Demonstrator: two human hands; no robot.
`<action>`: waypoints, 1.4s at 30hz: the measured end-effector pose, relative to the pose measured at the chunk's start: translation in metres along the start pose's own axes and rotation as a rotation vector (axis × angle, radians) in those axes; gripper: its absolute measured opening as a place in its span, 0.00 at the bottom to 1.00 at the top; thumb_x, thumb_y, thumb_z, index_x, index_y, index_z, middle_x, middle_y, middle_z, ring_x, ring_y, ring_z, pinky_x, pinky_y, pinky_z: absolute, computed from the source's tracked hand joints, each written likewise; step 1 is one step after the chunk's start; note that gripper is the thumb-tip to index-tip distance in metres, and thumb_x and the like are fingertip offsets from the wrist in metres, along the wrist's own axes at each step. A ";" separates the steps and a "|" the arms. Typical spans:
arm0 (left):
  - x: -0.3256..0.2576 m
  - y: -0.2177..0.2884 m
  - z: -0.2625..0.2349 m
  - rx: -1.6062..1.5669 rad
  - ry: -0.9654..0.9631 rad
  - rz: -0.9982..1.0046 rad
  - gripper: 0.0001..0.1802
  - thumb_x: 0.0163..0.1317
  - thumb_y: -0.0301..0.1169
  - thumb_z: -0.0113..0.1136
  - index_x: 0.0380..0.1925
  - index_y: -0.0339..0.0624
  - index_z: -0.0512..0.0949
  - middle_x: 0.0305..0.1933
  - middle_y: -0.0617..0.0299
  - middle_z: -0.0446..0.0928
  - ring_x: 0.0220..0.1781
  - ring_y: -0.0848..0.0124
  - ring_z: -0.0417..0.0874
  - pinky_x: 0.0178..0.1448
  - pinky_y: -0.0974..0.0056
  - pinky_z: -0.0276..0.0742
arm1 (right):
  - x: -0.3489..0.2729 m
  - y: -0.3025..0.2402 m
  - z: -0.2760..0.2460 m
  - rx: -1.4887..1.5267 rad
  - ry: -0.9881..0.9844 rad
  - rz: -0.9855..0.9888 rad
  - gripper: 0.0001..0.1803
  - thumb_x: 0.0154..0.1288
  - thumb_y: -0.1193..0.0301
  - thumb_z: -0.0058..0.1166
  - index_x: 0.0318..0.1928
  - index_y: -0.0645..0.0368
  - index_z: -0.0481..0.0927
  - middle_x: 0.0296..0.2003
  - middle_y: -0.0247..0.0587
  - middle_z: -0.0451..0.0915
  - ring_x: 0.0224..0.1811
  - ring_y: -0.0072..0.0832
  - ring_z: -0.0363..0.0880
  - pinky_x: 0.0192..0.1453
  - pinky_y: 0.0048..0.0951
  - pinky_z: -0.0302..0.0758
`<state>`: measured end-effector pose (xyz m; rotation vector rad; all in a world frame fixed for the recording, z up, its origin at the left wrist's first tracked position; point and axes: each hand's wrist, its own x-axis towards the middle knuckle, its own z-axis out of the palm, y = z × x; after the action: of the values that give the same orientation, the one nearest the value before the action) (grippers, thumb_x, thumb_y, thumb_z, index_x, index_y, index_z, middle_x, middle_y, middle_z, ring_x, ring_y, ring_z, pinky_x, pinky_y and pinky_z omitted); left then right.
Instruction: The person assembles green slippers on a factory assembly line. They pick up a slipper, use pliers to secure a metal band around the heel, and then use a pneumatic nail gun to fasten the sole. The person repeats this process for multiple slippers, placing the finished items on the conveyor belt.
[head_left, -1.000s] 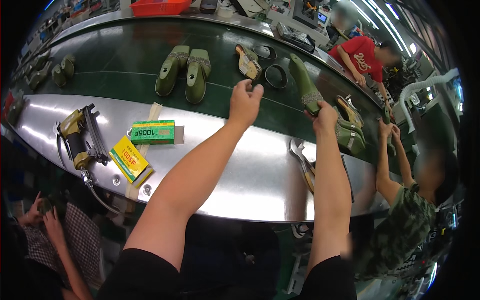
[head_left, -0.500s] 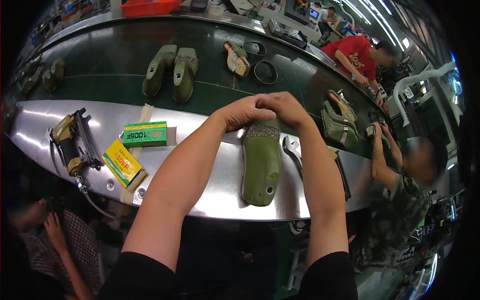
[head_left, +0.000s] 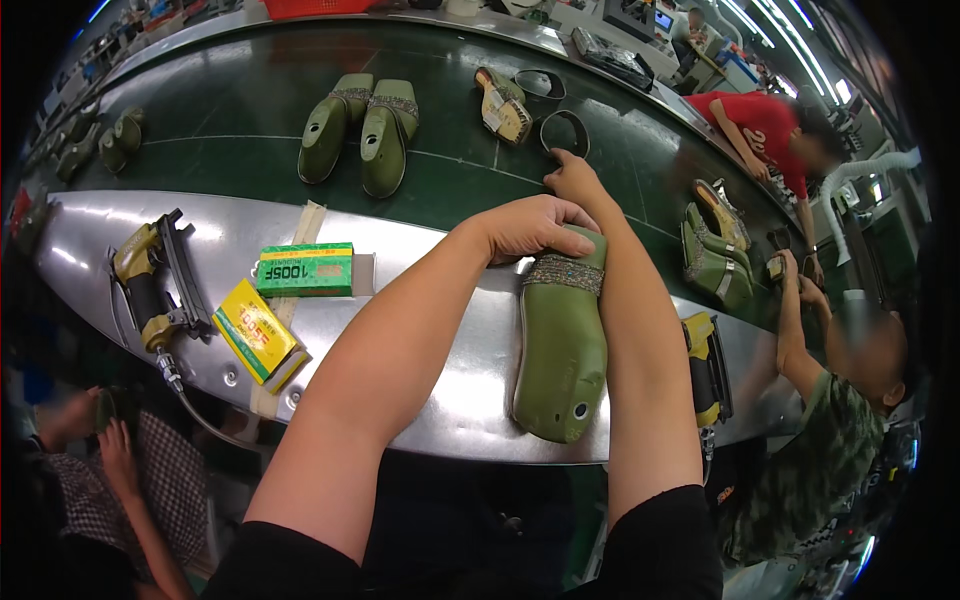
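Green shoe last (head_left: 555, 350) is the piece in hand, and the work on it looks partway along. Of the surfaces, the long green belt (head_left: 240, 165) runs across the far side and the steel worktop (head_left: 460, 390) lies nearer. On the belt, far and to the left, a pair of green lasts (head_left: 385, 155) stands with bands fitted, and to judge by them, the piece in hand has reached much the same state: a glittery band (head_left: 565, 272) sits around its far part. What seems left concerns the smaller parts beyond it: a tan sole piece (head_left: 508, 118) lies on the belt and, just right of it, a dark loop (head_left: 585, 135) lies off any last, not yet fitted.

As for the hands, they are apart. The left hand (head_left: 530, 228) is clamped on the far end of the last, its thumb on top just beyond the band. The right hand (head_left: 577, 180) is stretched farther out, index finger pointing at the dark loop; nothing shows in its grasp, and I cannot tell whether the fingertip touches. The last lies over the worktop, nearer than both hands and just left of the right forearm, holed end near; whether it rests on the steel is unclear.
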<state>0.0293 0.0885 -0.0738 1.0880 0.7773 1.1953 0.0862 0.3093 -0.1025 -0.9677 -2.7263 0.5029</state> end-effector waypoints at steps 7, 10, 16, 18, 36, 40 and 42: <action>-0.004 0.000 -0.007 0.009 0.046 -0.021 0.25 0.63 0.31 0.75 0.57 0.32 0.80 0.54 0.57 0.84 0.56 0.71 0.85 0.66 0.64 0.79 | -0.009 -0.019 0.004 0.022 0.014 -0.089 0.29 0.60 0.71 0.63 0.65 0.51 0.83 0.45 0.56 0.88 0.52 0.53 0.87 0.59 0.43 0.82; 0.000 0.001 -0.002 0.014 0.045 -0.017 0.24 0.63 0.31 0.74 0.56 0.32 0.80 0.53 0.57 0.84 0.55 0.71 0.85 0.66 0.64 0.79 | -0.009 -0.015 0.008 -0.188 0.017 -0.070 0.29 0.62 0.74 0.59 0.65 0.45 0.84 0.51 0.55 0.88 0.56 0.50 0.87 0.62 0.44 0.82; 0.000 -0.001 -0.004 -0.005 0.056 -0.022 0.24 0.63 0.31 0.75 0.56 0.32 0.81 0.53 0.57 0.84 0.54 0.71 0.85 0.64 0.64 0.80 | -0.024 -0.023 -0.001 -0.100 0.054 -0.168 0.21 0.63 0.72 0.58 0.57 0.48 0.88 0.45 0.57 0.87 0.50 0.57 0.86 0.59 0.50 0.83; 0.001 -0.002 -0.003 -0.052 0.061 -0.013 0.23 0.63 0.32 0.74 0.55 0.32 0.81 0.52 0.57 0.85 0.53 0.71 0.86 0.62 0.64 0.81 | -0.033 -0.024 -0.008 -0.157 0.123 -0.172 0.18 0.63 0.73 0.58 0.53 0.50 0.88 0.45 0.56 0.86 0.50 0.56 0.86 0.57 0.50 0.83; -0.050 0.050 0.048 -0.390 0.379 0.446 0.35 0.81 0.55 0.46 0.69 0.32 0.68 0.65 0.41 0.78 0.63 0.53 0.84 0.66 0.50 0.83 | -0.246 -0.087 -0.170 -0.377 0.630 -0.724 0.11 0.60 0.78 0.60 0.44 0.55 0.86 0.48 0.34 0.86 0.46 0.35 0.86 0.48 0.36 0.84; -0.091 0.071 0.104 -0.336 0.287 0.343 0.34 0.81 0.52 0.46 0.71 0.33 0.66 0.65 0.42 0.79 0.61 0.51 0.85 0.63 0.51 0.84 | -0.289 -0.098 -0.181 -0.290 0.607 -0.709 0.13 0.59 0.80 0.61 0.44 0.55 0.88 0.49 0.36 0.88 0.47 0.35 0.87 0.50 0.35 0.85; -0.102 0.086 0.144 -0.073 0.322 0.337 0.32 0.78 0.47 0.56 0.70 0.33 0.70 0.54 0.50 0.84 0.48 0.66 0.87 0.51 0.62 0.84 | -0.306 -0.101 -0.185 -0.215 0.577 -0.677 0.15 0.60 0.81 0.61 0.47 0.56 0.89 0.51 0.39 0.88 0.48 0.37 0.88 0.51 0.35 0.85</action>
<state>0.1098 -0.0446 0.0467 1.0033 0.8066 1.7019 0.3178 0.0855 0.0826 -0.1296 -2.3714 -0.1735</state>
